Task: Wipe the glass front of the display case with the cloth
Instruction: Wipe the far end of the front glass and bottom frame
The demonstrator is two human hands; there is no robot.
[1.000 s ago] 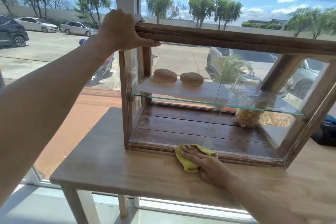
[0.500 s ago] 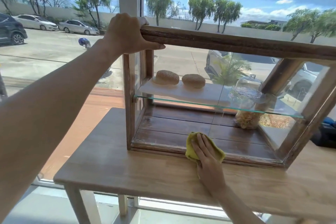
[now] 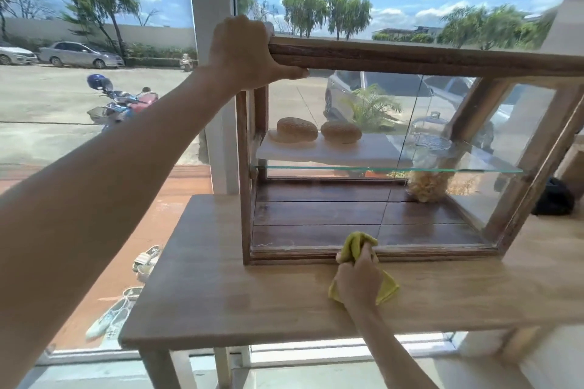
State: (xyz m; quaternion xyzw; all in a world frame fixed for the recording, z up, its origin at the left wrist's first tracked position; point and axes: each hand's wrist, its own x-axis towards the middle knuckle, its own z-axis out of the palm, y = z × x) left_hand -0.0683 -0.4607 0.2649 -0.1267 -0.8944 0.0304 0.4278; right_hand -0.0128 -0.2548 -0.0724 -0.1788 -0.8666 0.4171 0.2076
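Note:
A wooden-framed display case (image 3: 410,58) with a glass front (image 3: 331,205) stands on a wooden table (image 3: 252,303). My left hand (image 3: 245,54) grips the case's top left corner, thumb under the top rail. My right hand (image 3: 358,281) is closed on a bunched yellow cloth (image 3: 357,245), whose upper end presses against the bottom edge of the glass, near the middle of the lower frame. A loose flap of the cloth hangs below my hand over the table.
Inside the case, two bread rolls (image 3: 297,129) lie on a white board on a glass shelf (image 3: 388,169), beside a glass dome jar (image 3: 431,148). A large window (image 3: 94,104) behind shows a car park. A dark object (image 3: 553,200) sits on the table at right.
My right hand went from flat on the spread cloth to closed around it, bunching it, and shifted slightly right along the bottom frame. The left hand kept its grip on the top corner.

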